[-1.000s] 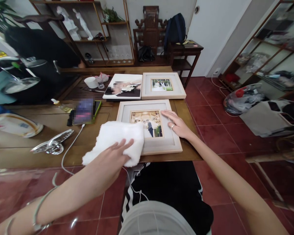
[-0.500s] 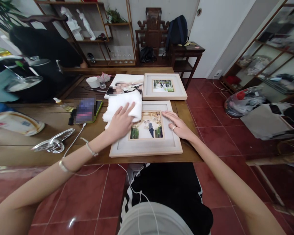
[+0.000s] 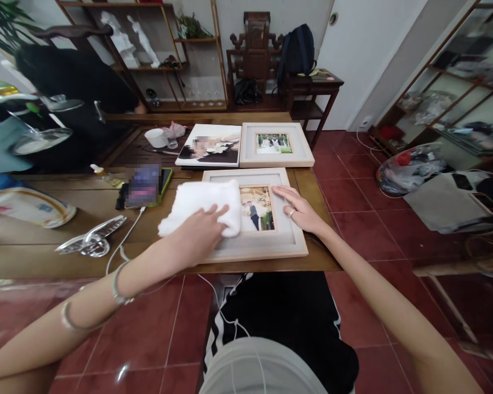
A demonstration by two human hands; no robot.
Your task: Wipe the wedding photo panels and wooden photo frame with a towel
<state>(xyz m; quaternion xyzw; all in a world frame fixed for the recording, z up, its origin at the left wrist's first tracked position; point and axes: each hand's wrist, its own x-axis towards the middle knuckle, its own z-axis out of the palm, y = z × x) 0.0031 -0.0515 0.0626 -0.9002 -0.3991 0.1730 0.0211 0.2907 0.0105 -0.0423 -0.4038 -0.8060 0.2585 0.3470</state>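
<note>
I seem mid-wipe, my spread left fingers (image 3: 210, 215) on the cloth (image 3: 199, 198), my extended right fingers (image 3: 288, 197) resting on the frame (image 3: 267, 252) beneath both, and the next stroke calls for light, even pressure.

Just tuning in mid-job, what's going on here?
A person's left hand lies on a white cloth, which covers the left part of a framed picture on the wooden table. The right hand rests on its right side. A second framed picture lies just behind it.
</note>
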